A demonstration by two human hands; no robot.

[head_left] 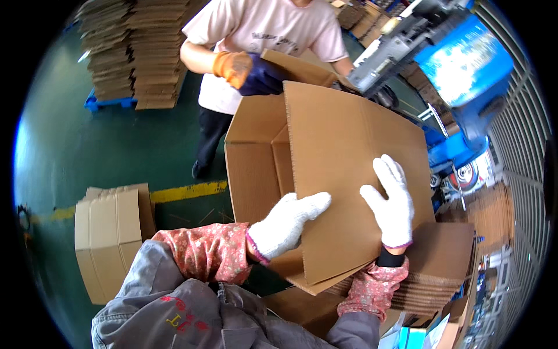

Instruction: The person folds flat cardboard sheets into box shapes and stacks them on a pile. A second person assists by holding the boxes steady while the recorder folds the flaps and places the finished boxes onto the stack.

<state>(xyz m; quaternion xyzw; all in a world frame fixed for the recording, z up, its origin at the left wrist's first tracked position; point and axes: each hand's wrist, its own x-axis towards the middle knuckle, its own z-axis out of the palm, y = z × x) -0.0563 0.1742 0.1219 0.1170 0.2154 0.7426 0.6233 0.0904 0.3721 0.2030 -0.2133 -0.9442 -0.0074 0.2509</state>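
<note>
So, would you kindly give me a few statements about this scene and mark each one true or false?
1. The right hand lies against an outer face of the cardboard box. True.
2. The left hand wears a blue glove. False: it wears a white knitted glove.
3. The co-worker across the box wears an orange and dark-blue glove. True.
4. The tall stacks of flattened cartons at upper left stand on a red pallet. False: the pallet is blue.
5. A yellow line runs along the green floor. True.
</note>
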